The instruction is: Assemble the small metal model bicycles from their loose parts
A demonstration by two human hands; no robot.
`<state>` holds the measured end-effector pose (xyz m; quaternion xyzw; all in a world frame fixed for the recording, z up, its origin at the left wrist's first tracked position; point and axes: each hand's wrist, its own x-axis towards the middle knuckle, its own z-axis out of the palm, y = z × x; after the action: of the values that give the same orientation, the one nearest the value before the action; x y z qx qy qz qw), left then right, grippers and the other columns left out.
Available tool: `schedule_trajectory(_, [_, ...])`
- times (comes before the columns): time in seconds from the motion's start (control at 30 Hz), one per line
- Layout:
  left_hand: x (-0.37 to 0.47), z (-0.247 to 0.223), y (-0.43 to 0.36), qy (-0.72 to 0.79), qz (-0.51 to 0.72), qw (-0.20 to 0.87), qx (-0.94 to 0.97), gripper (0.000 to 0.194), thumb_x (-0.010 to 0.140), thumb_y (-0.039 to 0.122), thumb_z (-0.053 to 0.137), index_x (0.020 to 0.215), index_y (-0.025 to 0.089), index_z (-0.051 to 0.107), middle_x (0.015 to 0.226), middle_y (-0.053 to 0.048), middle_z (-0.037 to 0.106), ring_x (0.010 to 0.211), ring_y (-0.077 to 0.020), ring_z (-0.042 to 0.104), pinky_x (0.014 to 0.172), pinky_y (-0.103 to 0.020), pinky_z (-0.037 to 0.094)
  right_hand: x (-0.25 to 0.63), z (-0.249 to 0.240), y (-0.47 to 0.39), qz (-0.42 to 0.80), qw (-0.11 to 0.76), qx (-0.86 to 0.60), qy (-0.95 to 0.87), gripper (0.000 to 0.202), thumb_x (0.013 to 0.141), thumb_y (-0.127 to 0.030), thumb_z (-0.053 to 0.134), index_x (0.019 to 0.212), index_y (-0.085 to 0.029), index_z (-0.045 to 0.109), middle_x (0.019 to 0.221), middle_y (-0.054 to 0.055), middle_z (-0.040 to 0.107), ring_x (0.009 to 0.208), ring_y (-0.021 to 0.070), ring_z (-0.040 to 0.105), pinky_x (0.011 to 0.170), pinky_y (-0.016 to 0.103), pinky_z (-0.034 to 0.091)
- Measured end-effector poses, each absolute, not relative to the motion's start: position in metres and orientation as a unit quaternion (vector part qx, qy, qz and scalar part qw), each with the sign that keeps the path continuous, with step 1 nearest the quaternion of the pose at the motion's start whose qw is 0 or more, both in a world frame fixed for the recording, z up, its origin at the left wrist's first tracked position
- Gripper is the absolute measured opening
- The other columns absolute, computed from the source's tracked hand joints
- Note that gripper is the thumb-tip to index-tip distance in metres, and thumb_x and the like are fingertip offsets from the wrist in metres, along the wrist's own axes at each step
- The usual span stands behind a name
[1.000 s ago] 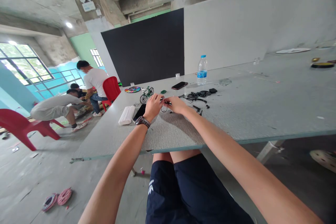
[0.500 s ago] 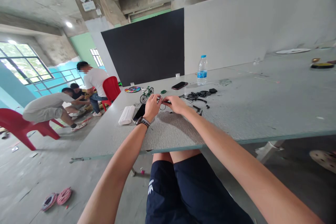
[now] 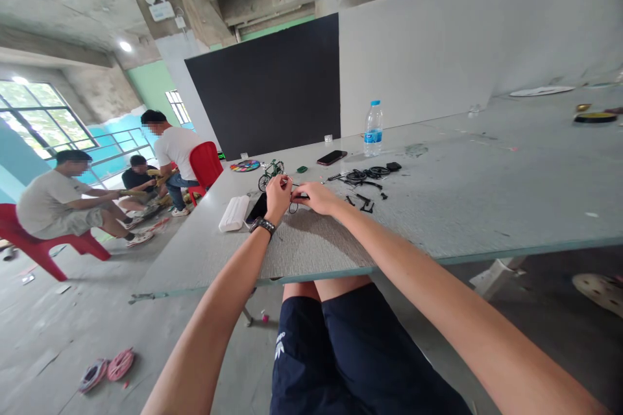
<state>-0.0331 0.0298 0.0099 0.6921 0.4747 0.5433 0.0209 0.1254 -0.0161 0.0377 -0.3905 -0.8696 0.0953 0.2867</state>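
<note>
My left hand (image 3: 279,197) and my right hand (image 3: 316,197) meet above the near part of the table, fingertips pinched close together. Between them is a small dark part, mostly hidden by the fingers. A thin dark loop (image 3: 293,208) hangs under the fingertips. Just beyond my left hand stands a small green model bicycle (image 3: 270,175). To the right of my right hand lie loose black parts, among them small wheels (image 3: 357,176) and thin rod-like pieces (image 3: 363,197).
Near my left wrist lie a white case (image 3: 234,214) and a dark phone (image 3: 257,207). Farther back are another phone (image 3: 331,157), a water bottle (image 3: 373,130), a colourful disc (image 3: 244,166) and a small green piece (image 3: 302,169). Several people sit at the left beyond the table (image 3: 467,207).
My hands have shifted slightly left and stay close together, and the thin loop has moved with them. At the left, a bent-over person has sat more upright.
</note>
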Motion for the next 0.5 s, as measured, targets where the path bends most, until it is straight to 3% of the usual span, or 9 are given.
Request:
schedule_trajectory(0.17, [-0.033, 0.010, 0.030, 0.474, 0.544, 0.026, 0.693, 0.017, 0.092, 0.032, 0.058, 0.088, 0.016, 0.066, 0.083, -0.007, 0.067, 0.078, -0.0194, 0.060, 0.076, -0.032, 0.045, 0.145, 0.036, -0.006, 0.075, 0.260, -0.413, -0.870, 0.015, 0.094, -0.026, 0.062, 0.098, -0.023, 0.076, 0.104, 0.008, 0.075, 0.093, 0.0213, 0.067, 0.083, 0.029, 0.045])
schedule_trajectory(0.3, [-0.033, 0.011, 0.029, 0.471, 0.541, 0.033, 0.696, 0.017, 0.092, 0.030, 0.058, 0.087, 0.016, 0.065, 0.084, -0.007, 0.068, 0.077, -0.0187, 0.060, 0.076, -0.031, 0.046, 0.173, 0.033, 0.006, 0.042, 0.229, -0.560, -0.795, 0.016, 0.093, -0.027, 0.062, 0.099, -0.022, 0.076, 0.102, 0.009, 0.076, 0.089, 0.0228, 0.068, 0.074, 0.029, 0.045])
schedule_trajectory(0.5, [-0.032, 0.010, 0.030, 0.468, 0.543, 0.023, 0.697, 0.017, 0.093, 0.031, 0.058, 0.085, 0.017, 0.064, 0.084, -0.008, 0.068, 0.079, -0.0198, 0.060, 0.077, -0.032, 0.046, 0.182, 0.031, 0.010, 0.036, 0.217, -0.597, -0.772, 0.016, 0.092, -0.027, 0.061, 0.097, -0.023, 0.076, 0.101, 0.009, 0.076, 0.086, 0.0229, 0.068, 0.073, 0.029, 0.045])
